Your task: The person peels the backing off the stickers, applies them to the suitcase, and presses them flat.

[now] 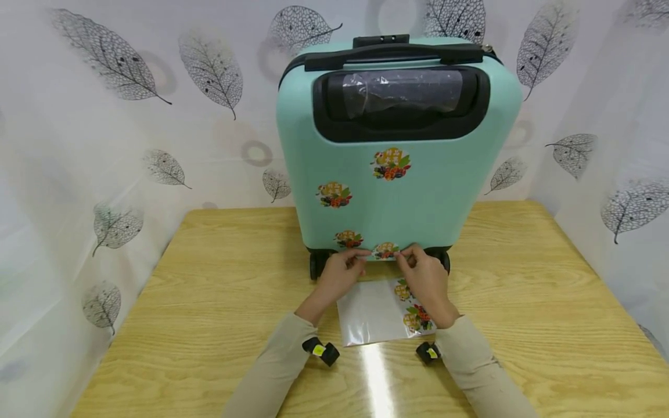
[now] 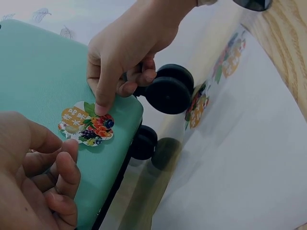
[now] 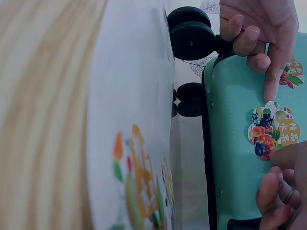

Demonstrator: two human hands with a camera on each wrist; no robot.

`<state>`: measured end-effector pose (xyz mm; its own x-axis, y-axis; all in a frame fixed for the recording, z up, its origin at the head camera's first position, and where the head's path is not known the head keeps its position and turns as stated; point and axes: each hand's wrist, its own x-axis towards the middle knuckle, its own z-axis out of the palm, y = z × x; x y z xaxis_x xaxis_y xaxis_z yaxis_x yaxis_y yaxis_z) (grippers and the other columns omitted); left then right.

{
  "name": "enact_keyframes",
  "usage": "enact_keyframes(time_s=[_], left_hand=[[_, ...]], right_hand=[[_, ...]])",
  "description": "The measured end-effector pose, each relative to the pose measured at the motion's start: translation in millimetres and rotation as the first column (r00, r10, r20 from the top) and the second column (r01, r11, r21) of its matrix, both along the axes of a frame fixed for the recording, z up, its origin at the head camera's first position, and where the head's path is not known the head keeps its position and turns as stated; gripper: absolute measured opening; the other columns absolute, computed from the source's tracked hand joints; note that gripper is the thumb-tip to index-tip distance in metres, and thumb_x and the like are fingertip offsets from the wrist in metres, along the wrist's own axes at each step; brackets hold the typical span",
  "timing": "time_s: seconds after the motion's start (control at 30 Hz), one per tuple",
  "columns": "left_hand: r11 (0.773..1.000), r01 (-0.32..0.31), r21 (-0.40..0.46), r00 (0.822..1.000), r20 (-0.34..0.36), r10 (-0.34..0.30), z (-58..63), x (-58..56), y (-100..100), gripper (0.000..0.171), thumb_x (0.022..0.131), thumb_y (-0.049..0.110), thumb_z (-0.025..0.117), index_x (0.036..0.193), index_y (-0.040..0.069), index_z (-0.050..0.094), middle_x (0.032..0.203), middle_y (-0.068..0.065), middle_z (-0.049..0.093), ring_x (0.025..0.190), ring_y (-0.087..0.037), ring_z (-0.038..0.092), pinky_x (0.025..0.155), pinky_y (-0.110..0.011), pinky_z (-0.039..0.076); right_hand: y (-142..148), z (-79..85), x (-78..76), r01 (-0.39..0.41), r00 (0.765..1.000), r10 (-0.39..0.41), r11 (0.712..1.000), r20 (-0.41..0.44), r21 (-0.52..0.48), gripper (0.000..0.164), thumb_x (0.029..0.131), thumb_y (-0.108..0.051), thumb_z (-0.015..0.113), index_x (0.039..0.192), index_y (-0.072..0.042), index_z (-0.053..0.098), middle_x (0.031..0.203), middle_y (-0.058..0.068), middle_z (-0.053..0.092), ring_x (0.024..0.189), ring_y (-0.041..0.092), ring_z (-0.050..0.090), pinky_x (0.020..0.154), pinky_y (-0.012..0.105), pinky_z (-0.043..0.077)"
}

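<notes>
A mint-green suitcase (image 1: 439,191) stands upright on the table. A fruit sticker (image 1: 385,251) with a scalloped edge lies low on its face, near the bottom edge. My left hand (image 1: 341,274) touches the sticker's left edge with an outstretched index finger (image 3: 272,86), its other fingers loosely bent. From the opposite side, my right hand (image 1: 425,278) presses a fingertip (image 2: 101,109) onto the sticker's right edge. More fruit stickers, one high in the middle (image 1: 391,164), another at left (image 1: 334,194) and a third low down (image 1: 348,238), are on the same face.
A clear-and-white sticker sheet (image 1: 368,313) with several fruit stickers along its right side lies before the suitcase on the wooden table (image 1: 235,278). Black wheels (image 3: 192,38) jut from the suitcase's base. A leaf-print curtain (image 1: 219,133) hangs behind.
</notes>
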<state>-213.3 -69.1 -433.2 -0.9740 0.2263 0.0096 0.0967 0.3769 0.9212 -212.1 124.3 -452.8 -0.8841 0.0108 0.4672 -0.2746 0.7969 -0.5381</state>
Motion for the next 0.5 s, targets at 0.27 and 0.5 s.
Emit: enact_keyframes(time_s=[0.27,0.5], left_hand=[[1.000,0.011,0.014,1.000,0.012,-0.011,-2.6,-0.1,-1.4,0.027,0.099,0.014,0.050,0.120,0.009,0.066,0.088,-0.023,0.068,0.076,-0.039,0.063,0.051,-0.022,0.036],[1.000,-0.001,-0.028,1.000,-0.016,0.000,-2.9,-1.4,-3.8,0.028,0.098,0.015,0.051,0.120,0.011,0.067,0.088,-0.020,0.070,0.065,-0.025,0.061,0.050,-0.023,0.037]], right_hand=[[-1.8,0.1,1.8,0.011,0.999,-0.009,0.998,-0.033,0.059,0.019,0.089,-0.024,0.070,0.081,-0.007,0.065,0.059,0.005,0.061,0.039,0.007,0.038,0.037,0.026,0.029],[2.6,2.6,0.8,-0.032,0.999,0.034,0.997,-0.023,0.065,0.019,0.090,-0.024,0.069,0.081,-0.007,0.065,0.054,0.003,0.057,0.038,0.004,0.033,0.037,0.025,0.028]])
